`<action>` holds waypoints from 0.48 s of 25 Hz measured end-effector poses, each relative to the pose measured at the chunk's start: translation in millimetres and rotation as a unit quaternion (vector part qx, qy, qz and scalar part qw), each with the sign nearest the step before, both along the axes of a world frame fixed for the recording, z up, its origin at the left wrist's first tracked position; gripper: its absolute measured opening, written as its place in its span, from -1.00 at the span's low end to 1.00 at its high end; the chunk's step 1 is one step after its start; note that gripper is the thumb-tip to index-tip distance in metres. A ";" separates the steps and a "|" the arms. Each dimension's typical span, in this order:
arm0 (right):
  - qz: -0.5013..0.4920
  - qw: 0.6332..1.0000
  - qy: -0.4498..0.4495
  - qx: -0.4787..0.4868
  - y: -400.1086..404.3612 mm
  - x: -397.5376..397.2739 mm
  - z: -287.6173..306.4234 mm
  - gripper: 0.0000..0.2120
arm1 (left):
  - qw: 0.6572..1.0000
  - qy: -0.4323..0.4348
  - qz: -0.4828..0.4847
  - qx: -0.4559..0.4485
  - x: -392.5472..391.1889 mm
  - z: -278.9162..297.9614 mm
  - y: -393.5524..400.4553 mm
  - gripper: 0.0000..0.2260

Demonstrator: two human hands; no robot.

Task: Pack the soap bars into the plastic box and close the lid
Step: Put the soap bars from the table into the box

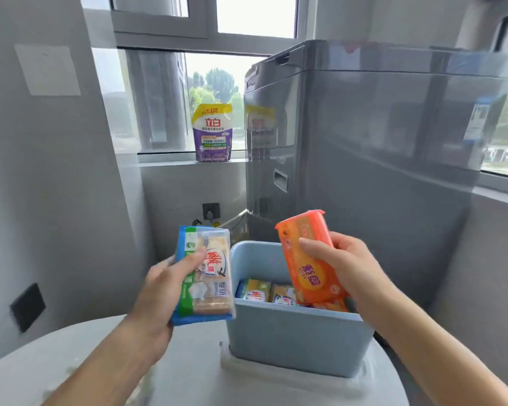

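Note:
A light blue plastic box (294, 335) stands open on a round white table, resting on a clear lid (291, 379) that lies flat under it. Inside lie several wrapped soap bars (257, 290). My left hand (162, 291) grips a blue-and-green soap pack (203, 273), held upright just left of the box. My right hand (343, 262) holds an orange soap bar (308, 259) tilted above the box's right half, its lower end dipping into the opening.
The round white table (71, 361) fills the foreground. A tall grey washing machine (364, 159) stands right behind the box. A purple detergent pouch (213, 133) sits on the window sill. Grey wall stands at left.

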State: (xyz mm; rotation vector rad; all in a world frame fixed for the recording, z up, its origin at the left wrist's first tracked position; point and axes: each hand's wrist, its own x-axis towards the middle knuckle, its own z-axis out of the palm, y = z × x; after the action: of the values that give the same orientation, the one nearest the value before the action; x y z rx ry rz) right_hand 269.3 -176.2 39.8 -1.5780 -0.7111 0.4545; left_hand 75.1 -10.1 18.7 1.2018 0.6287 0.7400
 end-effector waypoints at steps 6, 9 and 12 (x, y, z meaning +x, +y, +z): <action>-0.151 0.899 -0.330 -0.245 4.0 55.5 -18.5 -0.53 | 0.935 0.238 0.088 0.248 98.0 11.9 6.4 -0.79; -0.102 0.922 -0.248 -0.281 9.6 72.1 -36.3 -0.52 | 0.851 0.402 0.049 0.333 124.3 -5.1 15.2 -0.74; -0.096 0.895 -0.303 -0.312 13.9 79.5 -49.2 -0.55 | 0.792 0.480 0.031 0.377 131.3 -17.4 23.3 -0.67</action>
State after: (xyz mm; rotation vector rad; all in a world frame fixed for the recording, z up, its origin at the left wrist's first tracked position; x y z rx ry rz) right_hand 348.8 -162.3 -9.4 -2.4273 -0.9128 0.0153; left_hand 206.4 13.2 1.3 2.3598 1.2730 0.3684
